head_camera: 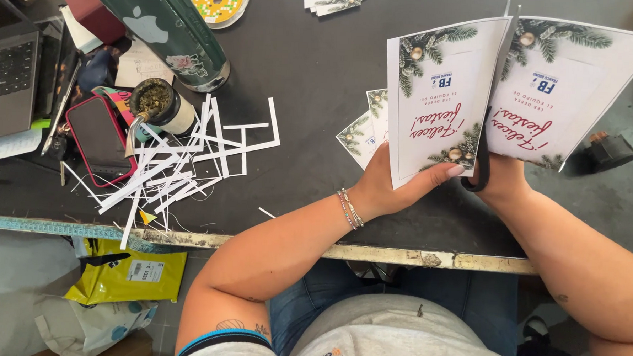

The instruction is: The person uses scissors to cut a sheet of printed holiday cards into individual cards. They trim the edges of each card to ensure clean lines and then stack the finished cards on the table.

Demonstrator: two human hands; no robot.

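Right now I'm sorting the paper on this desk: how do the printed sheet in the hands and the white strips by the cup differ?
The printed sheet is large, decorated with pine sprigs and red script, and held up by the left hand and right hand, with scissors cutting up its middle. The white strips are thin, plain and lie loose in a heap on the dark table. Both are paper.

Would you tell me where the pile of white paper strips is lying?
The paper strips lie left of centre on the dark table, beside the phone.
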